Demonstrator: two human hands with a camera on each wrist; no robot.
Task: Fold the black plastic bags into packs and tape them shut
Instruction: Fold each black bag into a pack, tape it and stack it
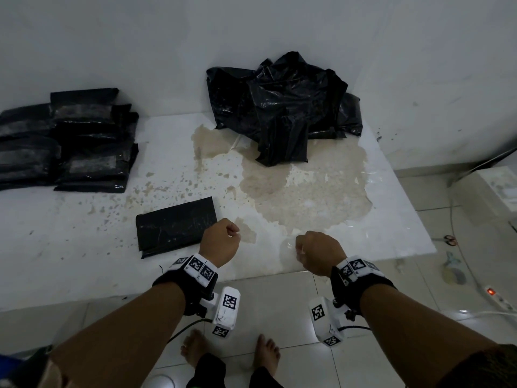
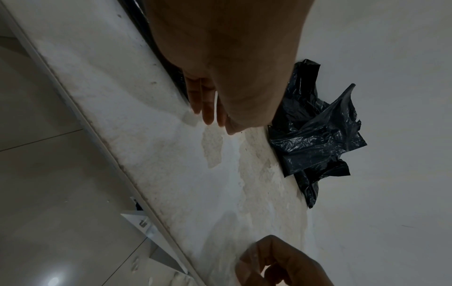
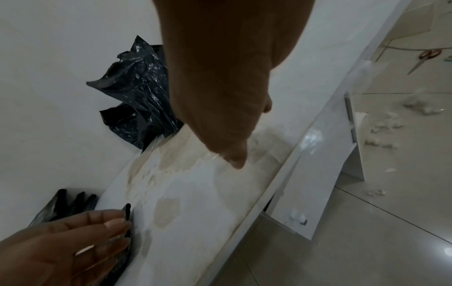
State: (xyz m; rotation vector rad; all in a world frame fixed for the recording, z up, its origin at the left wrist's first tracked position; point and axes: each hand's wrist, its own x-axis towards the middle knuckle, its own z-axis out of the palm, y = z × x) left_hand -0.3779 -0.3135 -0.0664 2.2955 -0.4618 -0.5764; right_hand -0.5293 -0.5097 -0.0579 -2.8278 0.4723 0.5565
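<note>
Bare feet (image 1: 195, 350) on the floor tiles sit closest, then both forearms reaching out over the near edge of the white table (image 1: 84, 233). Left hand (image 1: 219, 242) hovers at the right end of a folded pack (image 1: 176, 226), fingers curled; from the right wrist view its fingertips seem to pinch something thin and clear, possibly tape, though the dim picture leaves that uncertain. Right hand (image 1: 319, 252) is curled too, just right of the left and apart from it, with a faint clear glint at its fingertips; whether it pinches tape I cannot tell.

That pack lies flat near the front edge, not visibly taped. Finished packs (image 1: 70, 141) are stacked at the far left against the wall. Loose bags (image 1: 279, 107) are heaped at the far right corner. Scissors (image 3: 426, 58) lie on the floor to the right.

Thin black film like this should be very light, soft and slick, and a folded pack will likely spring open once released. Best hold is probably flat pressure on top near the loose edge with one hand while the other lays tape across the seam. Loose bags would be easiest lifted by a corner or hem and shaken flat.
</note>
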